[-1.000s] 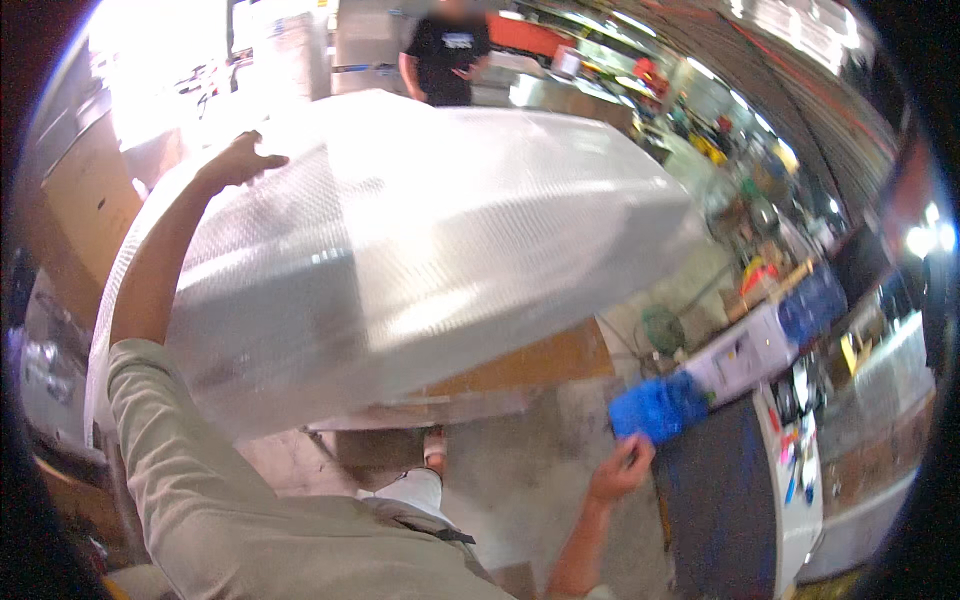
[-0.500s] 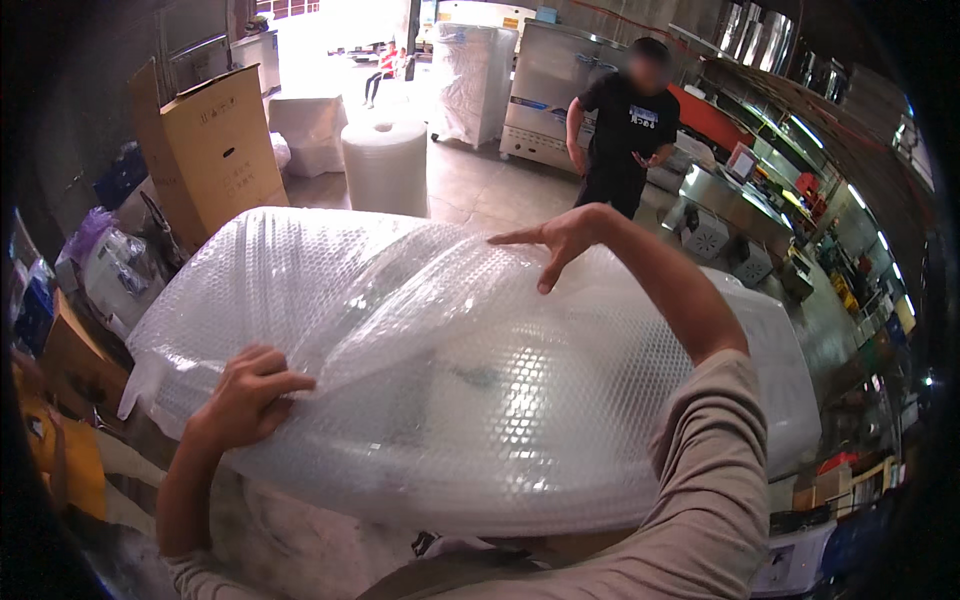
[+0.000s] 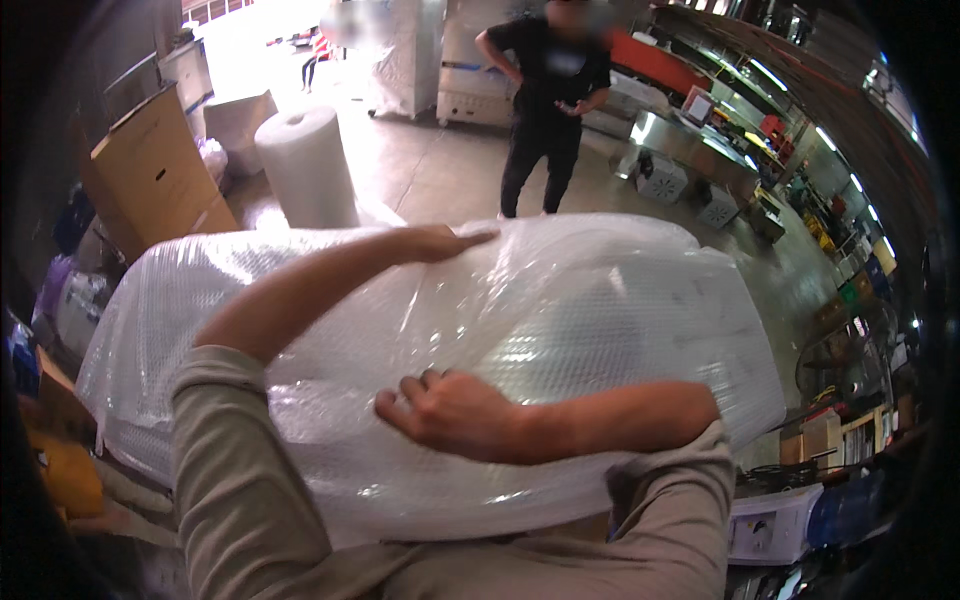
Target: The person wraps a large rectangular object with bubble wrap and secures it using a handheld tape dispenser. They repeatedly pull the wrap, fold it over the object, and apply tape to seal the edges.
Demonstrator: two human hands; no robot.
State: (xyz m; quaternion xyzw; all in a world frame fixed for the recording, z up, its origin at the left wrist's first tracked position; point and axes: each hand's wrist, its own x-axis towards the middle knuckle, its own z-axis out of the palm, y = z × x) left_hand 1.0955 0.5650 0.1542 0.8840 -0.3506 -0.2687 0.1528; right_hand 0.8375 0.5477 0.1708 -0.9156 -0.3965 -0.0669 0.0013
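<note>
A large, bulky object lies in front of me, covered in clear bubble wrap [image 3: 600, 310]; its own kind is hidden under the layers. My left hand [image 3: 437, 243] reaches over to the far edge, resting on the wrap with a finger stretched to the right. Nearer to me, my right hand [image 3: 450, 412] has its fingers curled into the wrap around the middle of the top. Creases in the film run between the two hands. The thumb of the right hand is hidden.
Beyond the bundle stands a roll of bubble wrap [image 3: 305, 165]. A tall cardboard box [image 3: 160, 170] is at the left. A person in black [image 3: 550, 100] stands on the far side. Metal equipment [image 3: 690, 150] lines the right, and a white container [image 3: 770, 525] sits near my right side.
My left hand has gone from the near left side to the far edge. My right hand has come back from the far side to the middle, and its fingers have curled. My view has shifted.
</note>
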